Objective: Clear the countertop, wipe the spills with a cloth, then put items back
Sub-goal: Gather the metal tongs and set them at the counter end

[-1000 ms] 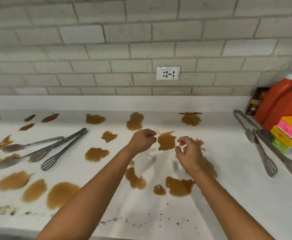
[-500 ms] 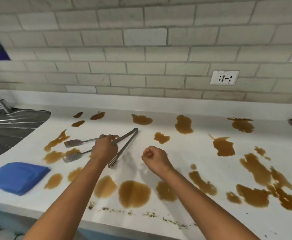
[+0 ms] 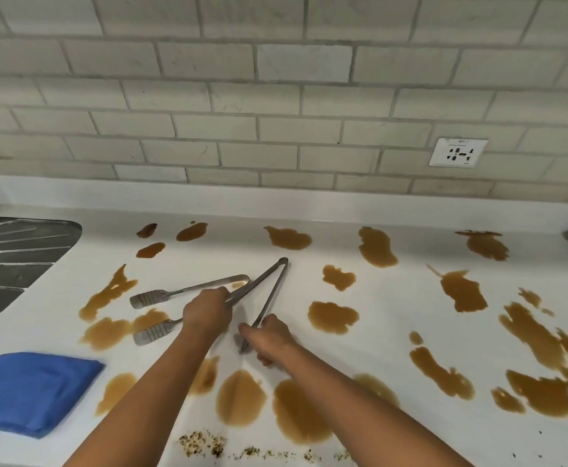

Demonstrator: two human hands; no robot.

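on the spill-marked countertop (image 3: 394,291) the clearing step is in hand: left hand (image 3: 206,313) curls round one arm of the long tongs (image 3: 269,288), right hand (image 3: 269,335) pinches the other, so next, likely, lift them clear before fetching the blue cloth (image 3: 33,389).

white tabletop (image 3: 394,291) blotched with brown spills (image 3: 333,316). left hand (image 3: 206,313) curled over one arm of the long tongs (image 3: 269,288); right hand (image 3: 271,337) grips the other arm near its tip. shorter tongs (image 3: 188,289) lie just left, partly under the left hand. folded blue cloth (image 3: 33,390) at front left; sink drainer (image 3: 13,261) far left.
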